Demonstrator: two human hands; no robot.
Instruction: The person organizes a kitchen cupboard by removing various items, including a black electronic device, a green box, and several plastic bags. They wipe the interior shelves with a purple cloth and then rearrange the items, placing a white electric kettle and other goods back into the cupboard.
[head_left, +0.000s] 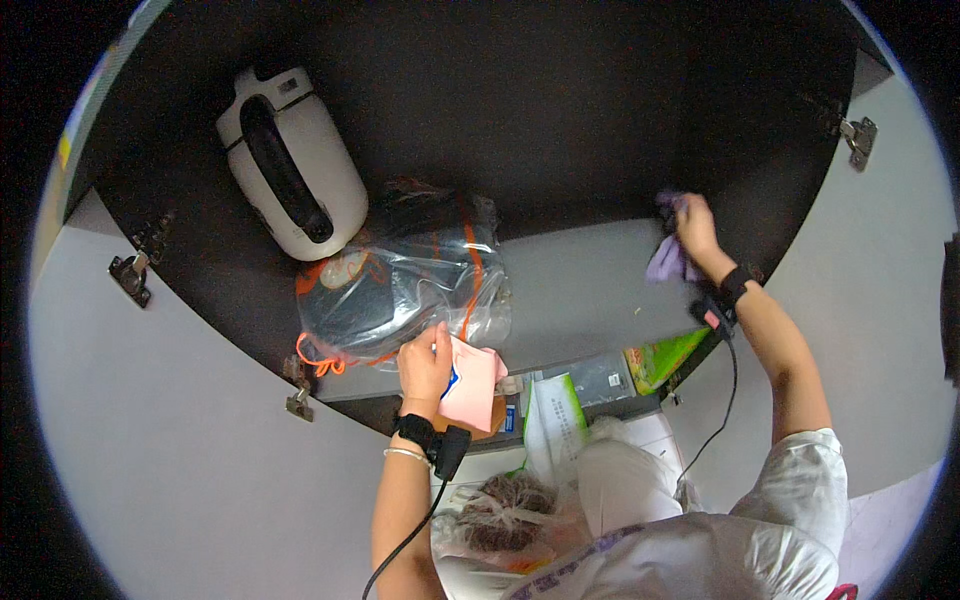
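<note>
My left hand (425, 371) grips a folded pink packet or cloth (472, 390) with a blue patch, at the front edge of a grey cabinet shelf (570, 285). Just beyond that hand, a clear plastic bag (420, 289) with a dark item and orange cord lies on the shelf. My right hand (697, 229) holds a purple cloth (671, 259) against the shelf's right end, near the dark side wall. The hand and the cloth are slightly blurred.
A white appliance with a black handle (330, 165) stands at the back left. Open cabinet doors (217, 450) with metal hinges (131, 277) flank me. Below the shelf are a green and white packet (555, 420), a green and yellow packet (667, 360) and clear bags. Black cables run from my wrist bands.
</note>
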